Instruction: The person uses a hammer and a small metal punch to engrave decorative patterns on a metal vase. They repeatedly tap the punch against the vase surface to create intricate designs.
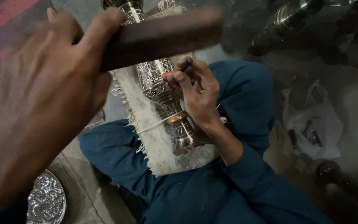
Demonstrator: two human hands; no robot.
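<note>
left hand (pixel 42 95) grips raised mallet (pixel 162 35) | right hand (pixel 197 89) pinches chisel (pixel 179 72) on vase (pixel 162 91) | risk: blurred swing may miss chisel, hit fingers, dent vase

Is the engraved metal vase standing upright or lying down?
Lying down: the vase rests lengthwise on a frayed cloth across the lap, steadied by one hand.

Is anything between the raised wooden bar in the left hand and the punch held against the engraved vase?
Nothing visible does. The left hand holds the wooden bar above the punch, whose dark top sticks out clear of the right hand. The punch's tip on the engraved vase is hidden by fingers.
</note>
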